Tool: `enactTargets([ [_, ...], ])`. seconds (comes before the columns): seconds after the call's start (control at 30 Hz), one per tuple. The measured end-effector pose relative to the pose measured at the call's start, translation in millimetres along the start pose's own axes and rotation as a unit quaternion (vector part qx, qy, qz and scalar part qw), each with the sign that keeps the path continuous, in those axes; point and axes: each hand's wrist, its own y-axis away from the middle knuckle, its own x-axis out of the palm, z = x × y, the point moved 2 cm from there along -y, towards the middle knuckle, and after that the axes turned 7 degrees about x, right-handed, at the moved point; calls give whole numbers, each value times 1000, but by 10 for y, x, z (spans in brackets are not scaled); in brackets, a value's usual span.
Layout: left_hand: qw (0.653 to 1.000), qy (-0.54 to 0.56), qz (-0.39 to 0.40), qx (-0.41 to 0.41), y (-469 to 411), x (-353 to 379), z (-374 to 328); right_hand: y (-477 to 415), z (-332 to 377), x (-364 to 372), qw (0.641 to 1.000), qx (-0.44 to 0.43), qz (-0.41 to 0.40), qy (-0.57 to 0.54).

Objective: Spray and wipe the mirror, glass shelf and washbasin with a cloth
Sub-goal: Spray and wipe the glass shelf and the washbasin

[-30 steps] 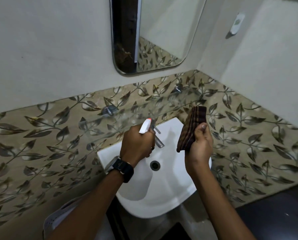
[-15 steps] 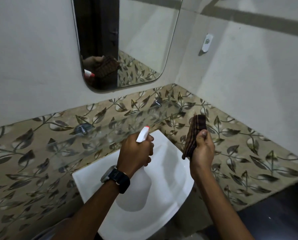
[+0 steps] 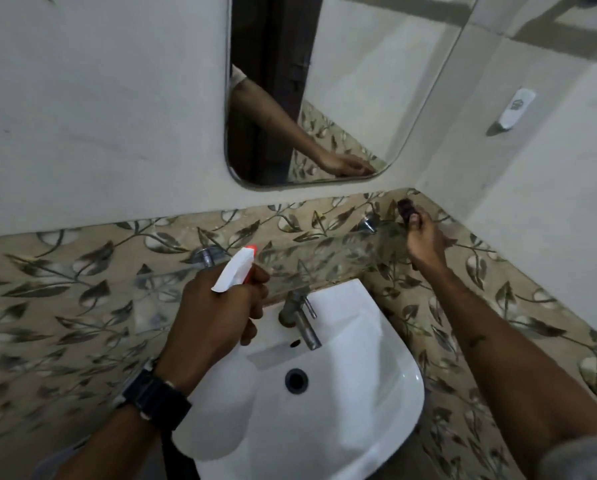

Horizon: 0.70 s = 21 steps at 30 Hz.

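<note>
My left hand (image 3: 217, 306) grips a white spray bottle (image 3: 233, 271) with a red nozzle, held above the left side of the white washbasin (image 3: 376, 393). My right hand (image 3: 423, 242) holds a dark striped cloth (image 3: 406, 209) down at the far right end of the glass shelf (image 3: 325, 258), near the wall corner. The shelf is clear glass on metal brackets below the mirror (image 3: 359, 81). In the mirror I see a reflected arm and hand. Most of the cloth is hidden under my fingers.
A metal tap (image 3: 302, 318) stands at the back of the basin, and a dark drain hole (image 3: 295, 380) lies at its middle. Leaf-patterned tiles (image 3: 65, 306) cover the lower wall. A small white fitting (image 3: 513, 109) is mounted on the right wall.
My right hand moved up and to the right, carrying the cloth from over the basin to the shelf's far right end. The view shifted, so more of the mirror and the tap show.
</note>
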Motion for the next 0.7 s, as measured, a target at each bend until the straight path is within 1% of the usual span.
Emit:
enactTargets([
  [0.07,1000,1,-14,2,-10,-132,-4,-27,-24,136,999,-11,26,45],
  [0.17,999,0,-37,-3,-48,-267,41,-11,-110,342,986,-58,93,125],
  [0.23,999,3,-48,-9,-62,-306,76,-21,-141,395,985,-62,90,134],
  [0.33,999,0,-53,-8,-45,-313,81,18,-117,411,987,-59,56,141],
  [0.37,999,-1,-52,-9,-46,-312,79,90,-94,441,985,-72,51,148],
  [0.43,999,4,-49,-12,-55,-313,89,395,-25,547,978,-123,73,150],
  [0.5,999,10,-47,-15,-78,-327,102,722,-3,614,958,-211,120,149],
  [0.53,999,10,-47,-16,-85,-344,108,804,-6,606,950,-240,133,150],
  [0.57,999,9,-49,-16,-88,-364,107,768,-37,584,948,-246,138,150],
  [0.6,999,5,-51,-13,-86,-386,103,668,-44,541,954,-220,131,154],
  [0.7,999,-1,-49,-7,-64,-441,71,267,-66,424,982,-90,90,138],
])
